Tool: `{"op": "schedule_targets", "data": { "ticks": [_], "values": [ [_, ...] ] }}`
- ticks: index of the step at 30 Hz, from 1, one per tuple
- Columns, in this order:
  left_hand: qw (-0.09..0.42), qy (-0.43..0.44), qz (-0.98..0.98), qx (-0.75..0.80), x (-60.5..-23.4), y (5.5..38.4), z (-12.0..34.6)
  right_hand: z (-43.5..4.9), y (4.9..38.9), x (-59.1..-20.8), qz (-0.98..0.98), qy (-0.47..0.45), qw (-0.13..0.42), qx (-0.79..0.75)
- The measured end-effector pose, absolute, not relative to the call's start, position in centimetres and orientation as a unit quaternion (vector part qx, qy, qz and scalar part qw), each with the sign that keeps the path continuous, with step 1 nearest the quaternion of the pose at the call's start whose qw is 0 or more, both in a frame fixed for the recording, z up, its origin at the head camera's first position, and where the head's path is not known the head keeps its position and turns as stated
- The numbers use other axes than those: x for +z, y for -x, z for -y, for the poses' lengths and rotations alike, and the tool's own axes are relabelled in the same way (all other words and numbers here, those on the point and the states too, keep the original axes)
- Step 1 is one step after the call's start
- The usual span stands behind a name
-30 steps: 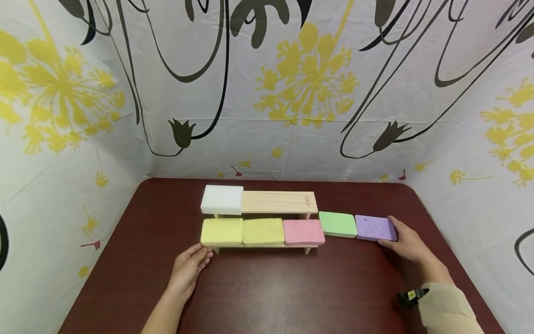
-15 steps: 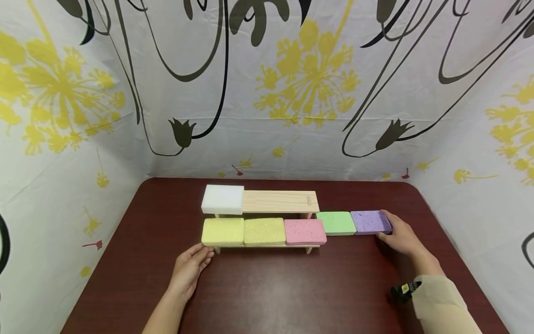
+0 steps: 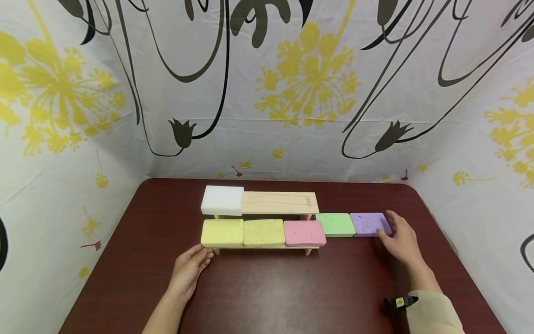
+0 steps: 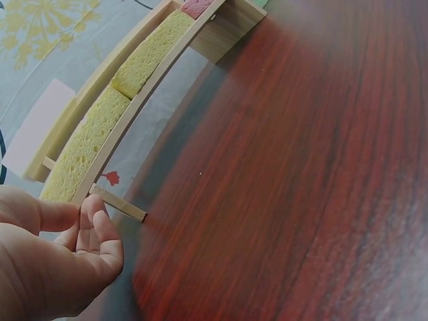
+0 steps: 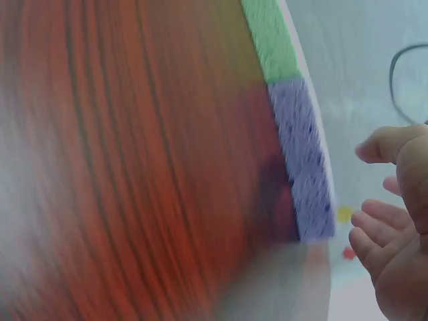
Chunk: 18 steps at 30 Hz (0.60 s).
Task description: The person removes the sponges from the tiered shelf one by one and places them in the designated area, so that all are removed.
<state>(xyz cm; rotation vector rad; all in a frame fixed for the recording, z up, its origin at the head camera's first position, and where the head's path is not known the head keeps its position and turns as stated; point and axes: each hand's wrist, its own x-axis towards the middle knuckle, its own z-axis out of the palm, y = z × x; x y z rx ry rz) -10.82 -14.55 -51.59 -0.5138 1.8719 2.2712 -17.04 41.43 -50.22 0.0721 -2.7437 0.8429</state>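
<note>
My left hand (image 3: 191, 271) pinches the front left end of a two-tier wooden rack (image 3: 279, 202), thumb and fingers at the corner in the left wrist view. The lower tier bears two yellow sponges (image 3: 222, 233) and a pink sponge (image 3: 305, 233). A white melamine-like block (image 3: 222, 200) sits on the upper tier's left end. On the table right of the rack, a green sponge (image 3: 336, 225) and a purple sponge (image 3: 369, 224) lie end to end. Over the purple sponge's right end is my right hand (image 3: 402, 241); its fingers are spread apart from the sponge in the right wrist view.
The dark red-brown table (image 3: 267, 297) has rounded back corners. Patterned white cloth (image 3: 233, 93) hangs behind it and along both sides. A black strap with a small yellow-marked piece (image 3: 400, 304) sits at the right wrist, by the beige sleeve (image 3: 434, 313).
The purple and green sponges have slid left toward the rack and straightened into line. My right hand has released the purple sponge and lifted. The left hand keeps its place.
</note>
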Motion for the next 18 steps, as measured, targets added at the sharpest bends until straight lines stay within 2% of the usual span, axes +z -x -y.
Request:
{"op": "schedule_targets", "data": {
  "ticks": [7, 14, 18],
  "values": [
    [0.074, 0.171, -0.624, 0.759, -51.7, 10.9, 14.5, -38.4, 16.5, -48.4, 0.933, -0.019, 0.166, 0.319],
    [0.075, 0.166, -0.621, 0.763, -51.7, 10.9, 14.7, -35.7, 16.7, -46.9, 0.913, -0.07, 0.204, 0.348],
    [0.077, 0.166, -0.619, 0.764, -51.7, 10.9, 14.7, -34.2, 16.8, -46.3, 0.911, -0.082, 0.202, 0.351]
  ]
}}
